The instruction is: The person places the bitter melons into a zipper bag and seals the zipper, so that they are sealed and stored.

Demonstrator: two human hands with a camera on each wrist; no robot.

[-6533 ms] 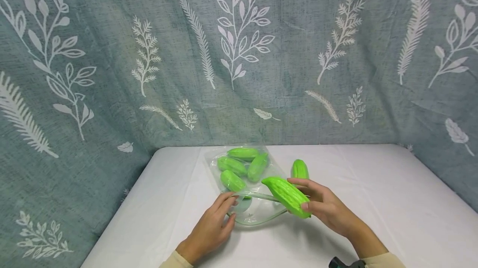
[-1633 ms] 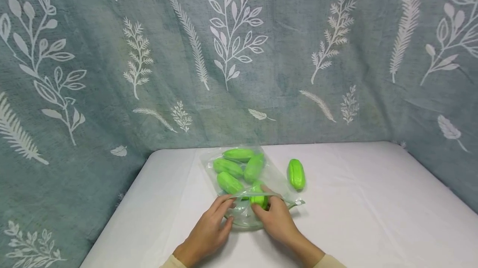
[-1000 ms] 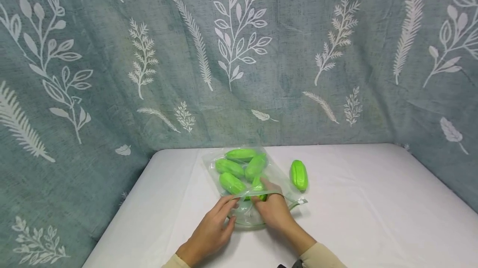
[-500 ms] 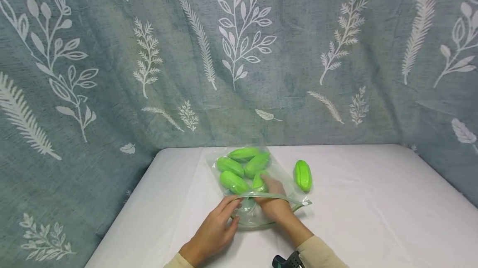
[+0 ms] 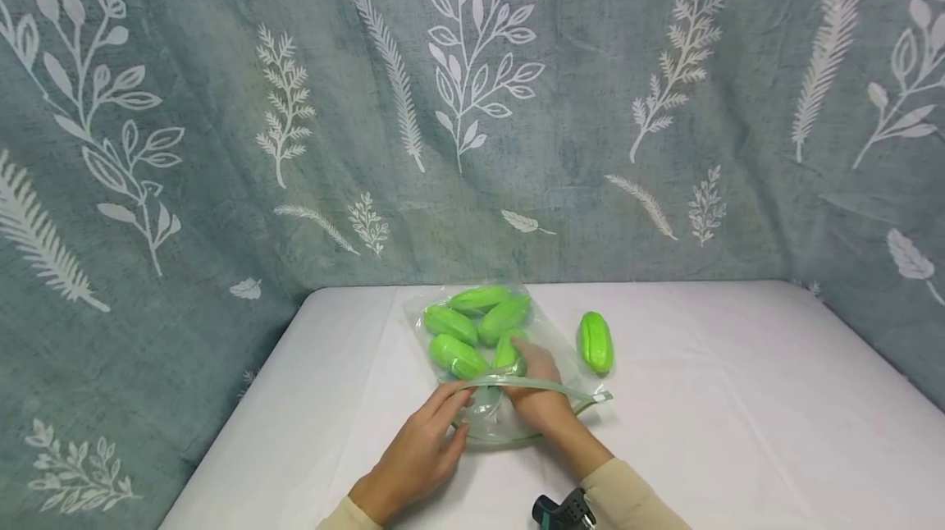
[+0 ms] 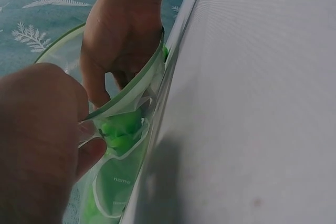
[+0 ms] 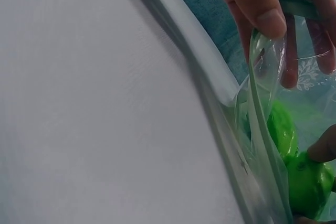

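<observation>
The left hand (image 5: 417, 450) pinches the clear bag (image 5: 509, 427) at its mouth; the right hand (image 5: 539, 366), inside, grips a green gourd (image 5: 505, 353). A loose gourd (image 5: 595, 343) lies beside.

You have six bitter gourds in all. Five (image 5: 480, 299) are inside your single clear zip bag (image 5: 509, 423), at twelve, two, four, seven and nine o'clock of their cluster (the four o'clock one partly behind your fingers). One loose gourd (image 5: 595, 343) lies between two and three o'clock from the bag. You have two hands, left (image 5: 421, 454) and right (image 5: 542, 408), two beige sleeves (image 5: 627, 499) and one white tabletop (image 5: 738, 399).
</observation>
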